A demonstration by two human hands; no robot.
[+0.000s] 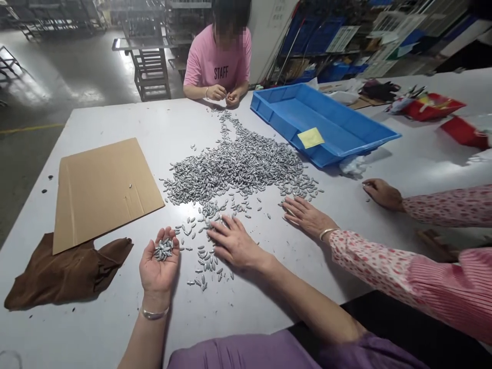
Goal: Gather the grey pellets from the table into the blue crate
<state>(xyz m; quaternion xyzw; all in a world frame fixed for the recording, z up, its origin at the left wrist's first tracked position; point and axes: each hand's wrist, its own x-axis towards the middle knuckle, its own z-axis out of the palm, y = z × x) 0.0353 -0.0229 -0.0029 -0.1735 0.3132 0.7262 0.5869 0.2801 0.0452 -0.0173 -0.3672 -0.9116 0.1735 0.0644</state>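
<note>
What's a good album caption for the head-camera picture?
Left hand cupping small silvery pieces, right hand among more on the white table.

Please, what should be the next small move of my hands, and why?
Perhaps the right hand should draw a few scattered silver-grey pieces toward the left hand: the right is palm down among them, while the left, palm up, cups a small heap.

Wore a purple top [238,352], lightly creased across the front at six o'clock, with a darker-looking purple sleeve [374,352] ending near the right elbow [351,330] toward five o'clock. Bore a smooth, shiny silver bangle [155,314] round the left wrist [156,301] near seven o'clock.
</note>
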